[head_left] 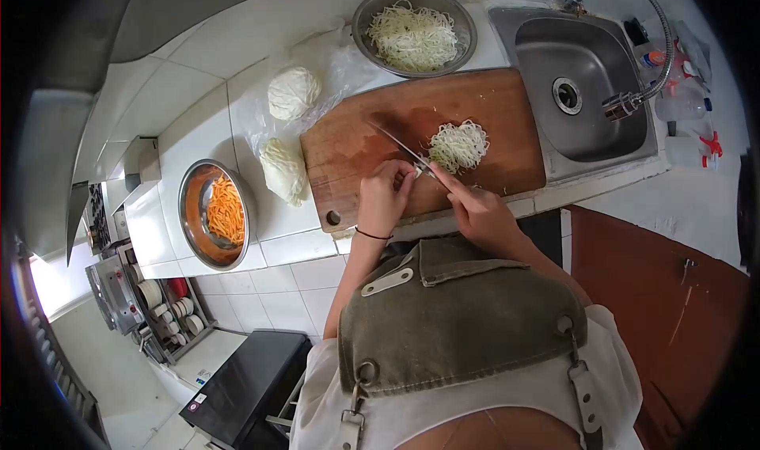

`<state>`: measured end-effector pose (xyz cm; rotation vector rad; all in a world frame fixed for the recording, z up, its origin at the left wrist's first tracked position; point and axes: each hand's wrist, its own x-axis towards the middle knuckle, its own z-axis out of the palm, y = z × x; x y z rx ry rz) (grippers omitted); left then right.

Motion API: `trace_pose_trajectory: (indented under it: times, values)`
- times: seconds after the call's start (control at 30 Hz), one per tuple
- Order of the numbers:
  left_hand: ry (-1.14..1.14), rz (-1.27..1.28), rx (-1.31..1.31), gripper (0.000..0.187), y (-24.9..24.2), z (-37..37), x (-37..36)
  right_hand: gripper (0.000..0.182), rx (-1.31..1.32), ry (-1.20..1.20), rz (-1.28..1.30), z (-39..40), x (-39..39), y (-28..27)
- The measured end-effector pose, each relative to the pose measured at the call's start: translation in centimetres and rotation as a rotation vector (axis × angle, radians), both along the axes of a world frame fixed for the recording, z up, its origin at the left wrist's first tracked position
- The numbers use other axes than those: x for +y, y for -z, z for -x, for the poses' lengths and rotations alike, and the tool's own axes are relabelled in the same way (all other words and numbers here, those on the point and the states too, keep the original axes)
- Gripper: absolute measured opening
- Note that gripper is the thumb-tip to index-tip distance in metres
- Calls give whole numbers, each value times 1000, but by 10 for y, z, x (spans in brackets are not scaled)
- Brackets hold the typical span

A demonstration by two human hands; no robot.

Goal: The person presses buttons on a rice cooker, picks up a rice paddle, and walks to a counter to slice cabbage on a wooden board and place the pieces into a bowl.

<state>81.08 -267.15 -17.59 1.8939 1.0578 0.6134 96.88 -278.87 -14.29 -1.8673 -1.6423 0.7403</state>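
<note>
A wooden cutting board lies on the white tiled counter, with a pile of shredded cabbage on its right half. My right hand is closed round the handle of a knife, whose blade points up and to the left over the board. Beside the blade, my left hand pinches a small pale piece of cabbage at its fingertips. Left of the board lie a pale cabbage piece and, on a clear plastic bag, a rounder one.
A metal bowl of shredded cabbage stands behind the board, and a metal bowl of orange shreds at the left. The sink with its flexible faucet is at the right, bottles beyond it.
</note>
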Motion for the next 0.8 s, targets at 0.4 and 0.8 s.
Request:
trace_pose_trajectory:
  times: [0.4, 0.8]
  values:
    - [44, -96, 7, 7, 2, 2, 0, 62, 6, -18, 50, 4, 10, 6]
    - [72, -105, 20, 8, 4, 4, -1, 62, 43, -25, -7, 7, 9, 15]
